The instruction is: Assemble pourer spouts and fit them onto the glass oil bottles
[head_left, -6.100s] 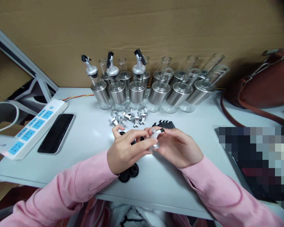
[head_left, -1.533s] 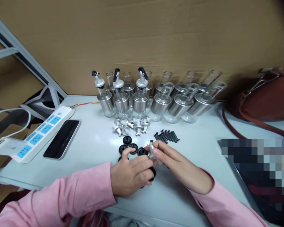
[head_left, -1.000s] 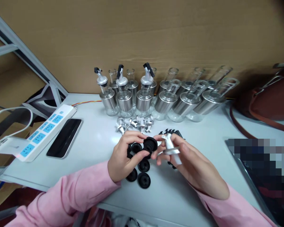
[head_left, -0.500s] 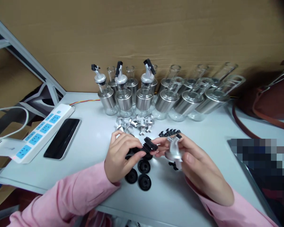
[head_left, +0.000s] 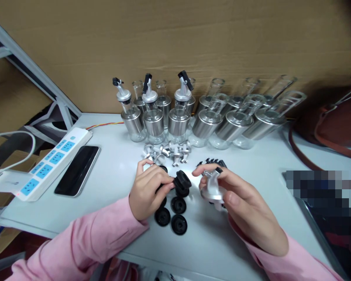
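Between thumb and fingers, my left hand (head_left: 152, 187) pinches a black ribbed stopper (head_left: 183, 180). My right hand (head_left: 242, 199) holds a silver pourer top (head_left: 213, 187) with a black tip, upright between thumb and fingers. The two held parts are apart. Several black round stoppers (head_left: 178, 224) lie on the table below and beside my left hand. Silver pourer parts (head_left: 179, 152) are heaped behind my hands. Small black clips (head_left: 212, 161) lie in a row, partly hidden by my right hand.
Glass bottles with steel bands (head_left: 179, 121) stand along the back; three in front carry pourers. At the left are a power strip (head_left: 51, 160) and a phone (head_left: 77, 170). A brown bag (head_left: 339, 121) and a dark, pixelated object (head_left: 324, 210) are at the right.
My right fingers have come away from the black stopper, which stays in my left hand and now faces more toward the camera. The silver pourer has shifted slightly left.
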Available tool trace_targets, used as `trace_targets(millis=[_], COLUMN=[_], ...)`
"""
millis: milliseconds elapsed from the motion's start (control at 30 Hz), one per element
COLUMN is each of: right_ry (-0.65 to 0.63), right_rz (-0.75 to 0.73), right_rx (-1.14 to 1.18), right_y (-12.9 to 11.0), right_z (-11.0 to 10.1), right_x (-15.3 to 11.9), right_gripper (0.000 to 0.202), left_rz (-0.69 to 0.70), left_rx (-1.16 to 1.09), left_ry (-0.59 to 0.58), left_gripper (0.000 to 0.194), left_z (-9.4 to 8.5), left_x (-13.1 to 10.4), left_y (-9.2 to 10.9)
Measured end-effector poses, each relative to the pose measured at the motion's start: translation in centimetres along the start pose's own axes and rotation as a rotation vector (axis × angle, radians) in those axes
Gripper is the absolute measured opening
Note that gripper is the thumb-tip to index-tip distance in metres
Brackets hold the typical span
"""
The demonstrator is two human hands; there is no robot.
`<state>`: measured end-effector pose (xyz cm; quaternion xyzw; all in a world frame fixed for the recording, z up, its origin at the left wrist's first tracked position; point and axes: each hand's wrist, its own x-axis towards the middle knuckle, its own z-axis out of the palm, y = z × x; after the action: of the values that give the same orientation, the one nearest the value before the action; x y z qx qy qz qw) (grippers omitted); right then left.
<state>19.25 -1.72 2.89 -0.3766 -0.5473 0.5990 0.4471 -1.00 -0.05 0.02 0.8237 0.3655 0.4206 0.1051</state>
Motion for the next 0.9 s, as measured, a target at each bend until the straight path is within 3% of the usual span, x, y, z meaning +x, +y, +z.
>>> trace_targets(millis=[200, 433, 900], right_ry=[0.091, 0.258, 0.215], right_rz=[-0.097, -0.018, 0.02], right_rx=[-0.058, 0.023, 0.022], right_y=[0.14, 0.38, 0.08], right_z=[-0.36, 0.04, 0.51], right_x=[0.69, 0.74, 0.61], right_gripper=[0.017, 0.013, 0.023], left_rz=[0.054, 0.057, 0.079], left_rx=[-0.047, -0.056, -0.051], left_ry=[-0.016, -0.027, -0.028], left_gripper=[0.009, 0.008, 0.007], left_z=[0.06, 0.09, -0.21], left_x=[-0.07, -0.14, 0.14], left_y=[0.29, 0.4, 0.72])
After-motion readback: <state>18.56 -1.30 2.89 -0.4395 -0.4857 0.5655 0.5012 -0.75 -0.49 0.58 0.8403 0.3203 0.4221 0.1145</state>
